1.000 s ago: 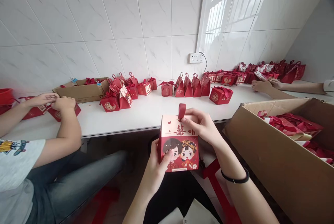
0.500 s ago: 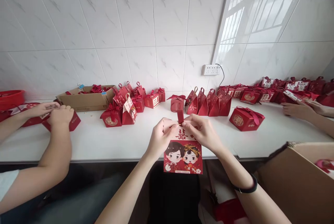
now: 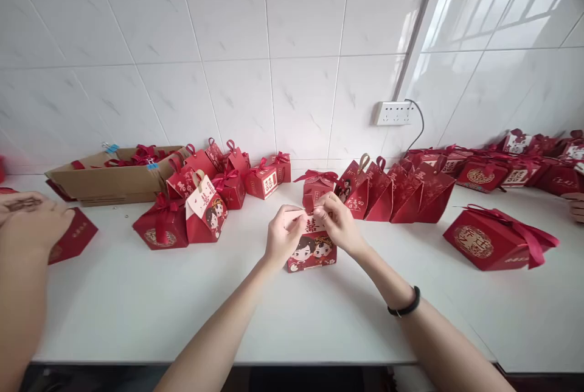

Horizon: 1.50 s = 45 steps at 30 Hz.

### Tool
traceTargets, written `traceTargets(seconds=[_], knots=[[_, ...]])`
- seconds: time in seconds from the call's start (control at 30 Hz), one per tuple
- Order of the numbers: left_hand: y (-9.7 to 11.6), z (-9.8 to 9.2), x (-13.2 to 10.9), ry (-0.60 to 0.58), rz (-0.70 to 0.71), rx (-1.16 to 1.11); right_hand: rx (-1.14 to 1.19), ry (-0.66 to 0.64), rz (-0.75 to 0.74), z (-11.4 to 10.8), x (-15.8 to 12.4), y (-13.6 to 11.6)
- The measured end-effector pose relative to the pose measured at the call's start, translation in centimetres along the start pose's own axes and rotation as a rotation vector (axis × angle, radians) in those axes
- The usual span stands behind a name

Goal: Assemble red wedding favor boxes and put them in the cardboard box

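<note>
A red and pale-pink gift box (image 3: 312,253) with two cartoon faces on its front is held over the white table by both my hands. My left hand (image 3: 286,232) pinches the upper left of its pale top. My right hand (image 3: 336,221) pinches the top on the other side, fingers close to a small red ribbon loop (image 3: 309,202) that rises between the hands. Both hands are closed. Just behind stands a red box with a bow (image 3: 318,183). To its right is a row of red loop-topped boxes (image 3: 379,194).
A cardboard tray (image 3: 109,182) of red ribbons stands at the back left, near several finished boxes (image 3: 205,209). A co-worker's hand (image 3: 31,221) holds a red box at far left. A large bowed box (image 3: 495,237) sits right, below a wall socket strip (image 3: 396,113).
My view has tilted down and come closer to the table. The held box has moved from beyond the table's front edge to over the tabletop. Both hands still grip its top.
</note>
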<state>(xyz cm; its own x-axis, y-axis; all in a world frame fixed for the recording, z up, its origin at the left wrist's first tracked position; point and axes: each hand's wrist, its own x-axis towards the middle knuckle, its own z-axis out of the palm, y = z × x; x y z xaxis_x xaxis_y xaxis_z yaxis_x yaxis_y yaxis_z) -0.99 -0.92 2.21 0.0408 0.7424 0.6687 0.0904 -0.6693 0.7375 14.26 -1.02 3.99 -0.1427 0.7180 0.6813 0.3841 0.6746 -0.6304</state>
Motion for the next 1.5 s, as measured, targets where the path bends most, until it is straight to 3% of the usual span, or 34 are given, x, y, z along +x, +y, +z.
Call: traceTargets(seconds=[0.17,0.43,0.67,0.9,1.17,1.37,1.5], knots=[[-0.7,-0.1,-0.9,-0.019,-0.023,-0.032,-0.001,0.018,-0.013,0.6,-1.4,0.5],[-0.5,-0.2,-0.8,-0.036,-0.05,-0.024,-0.068,0.027,-0.004,-0.4,-0.8,-1.5],[-0.3,0.2,-0.7,-0.042,-0.12,-0.096,0.133,0.115,0.212,0.5,-0.7,-2.5],[0.0,0.4,-0.7,-0.039,-0.114,-0.154,0.16,0.139,0.31,0.6,-0.6,-2.7],[-0.1,0.3,-0.8,-0.045,-0.153,-0.183,0.318,0.013,0.264,-0.3,-0.9,-2.1],[0.1,0.3,-0.9,-0.048,-0.095,-0.081,0.3,0.101,0.423,0.4,-0.9,-2.3],[0.3,0.3,-0.9,-0.04,-0.113,-0.067,0.288,0.103,0.399,0.1,-0.8,-2.2]])
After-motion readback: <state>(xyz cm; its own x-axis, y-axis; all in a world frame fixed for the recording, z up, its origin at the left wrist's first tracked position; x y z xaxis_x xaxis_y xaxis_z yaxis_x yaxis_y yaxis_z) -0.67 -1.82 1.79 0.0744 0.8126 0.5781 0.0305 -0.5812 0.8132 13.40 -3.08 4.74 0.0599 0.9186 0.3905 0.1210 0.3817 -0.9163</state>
